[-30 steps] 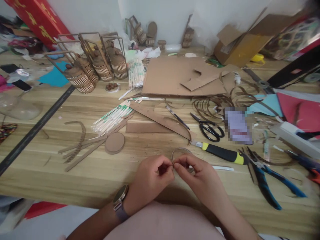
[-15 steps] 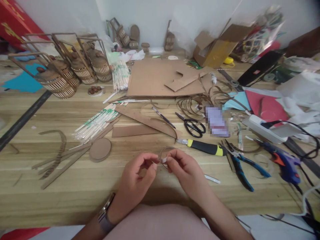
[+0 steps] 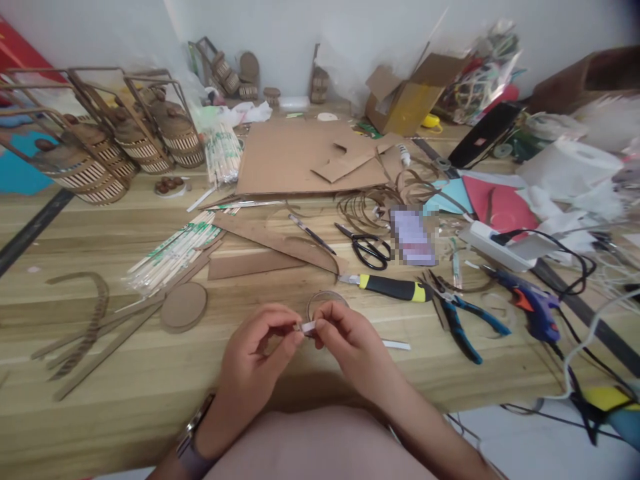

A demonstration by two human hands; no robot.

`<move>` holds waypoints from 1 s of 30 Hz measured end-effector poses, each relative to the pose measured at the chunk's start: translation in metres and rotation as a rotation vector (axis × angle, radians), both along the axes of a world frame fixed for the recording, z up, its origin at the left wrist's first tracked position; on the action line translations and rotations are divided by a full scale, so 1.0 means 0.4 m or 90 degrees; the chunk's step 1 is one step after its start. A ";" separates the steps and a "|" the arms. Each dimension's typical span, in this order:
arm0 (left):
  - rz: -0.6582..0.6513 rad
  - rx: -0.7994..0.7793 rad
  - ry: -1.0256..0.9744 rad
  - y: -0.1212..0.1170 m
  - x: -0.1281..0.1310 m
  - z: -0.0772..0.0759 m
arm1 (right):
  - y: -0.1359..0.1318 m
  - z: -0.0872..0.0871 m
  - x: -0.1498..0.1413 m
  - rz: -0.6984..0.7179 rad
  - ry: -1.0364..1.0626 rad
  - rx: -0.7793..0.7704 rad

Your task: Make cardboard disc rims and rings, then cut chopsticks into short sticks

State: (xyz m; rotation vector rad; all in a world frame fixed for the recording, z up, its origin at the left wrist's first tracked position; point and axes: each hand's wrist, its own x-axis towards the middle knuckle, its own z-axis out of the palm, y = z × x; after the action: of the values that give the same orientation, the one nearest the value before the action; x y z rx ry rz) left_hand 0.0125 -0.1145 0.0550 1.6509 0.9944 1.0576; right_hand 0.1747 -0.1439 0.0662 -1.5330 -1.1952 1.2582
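Note:
Near the table's front edge, my right hand (image 3: pixel 345 333) pinches a thin brown ring (image 3: pixel 320 297), a loop of narrow strip standing up behind the fingers. A short white strip (image 3: pixel 309 327) lies across the loop between my two hands. My left hand (image 3: pixel 260 343) is closed in a pinch, its thumb and forefinger on the left end of that white strip. Part of the loop is hidden by the fingers. Another white strip (image 3: pixel 397 345) lies on the table right of my right hand. Beyond the hands lies a utility knife (image 3: pixel 393 287) with a black and yellow handle.
Scissors (image 3: pixel 370 248), pliers (image 3: pixel 463 320) and a blue glue gun (image 3: pixel 533 310) lie to the right. A round cardboard disc (image 3: pixel 183 307) and bundled wooden sticks (image 3: pixel 173 253) are on the left. Several striped baskets (image 3: pixel 90 170) stand at the back left. A cardboard sheet (image 3: pixel 280 157) lies behind.
The view has swung to the right, so the table things sit farther left. My left fingertips have come onto the white strip, which shows more between the hands now.

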 end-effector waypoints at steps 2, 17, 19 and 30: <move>0.025 -0.053 -0.051 -0.003 -0.004 0.005 | -0.004 -0.002 0.008 -0.004 -0.017 0.013; 0.242 -0.119 -0.354 0.057 -0.064 0.073 | -0.032 -0.034 0.143 -0.175 -0.092 0.093; 0.281 -0.105 -0.363 0.067 -0.072 0.081 | -0.036 -0.036 0.164 -0.197 -0.080 0.097; 0.459 -0.174 -0.434 0.120 -0.112 0.109 | -0.064 -0.045 0.301 -0.399 0.160 0.077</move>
State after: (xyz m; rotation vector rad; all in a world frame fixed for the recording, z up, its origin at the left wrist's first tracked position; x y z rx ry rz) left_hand -0.0324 -0.0667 0.0987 0.5992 1.2016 1.7055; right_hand 0.2949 -0.1694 0.0481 -1.4481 -0.5481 0.8994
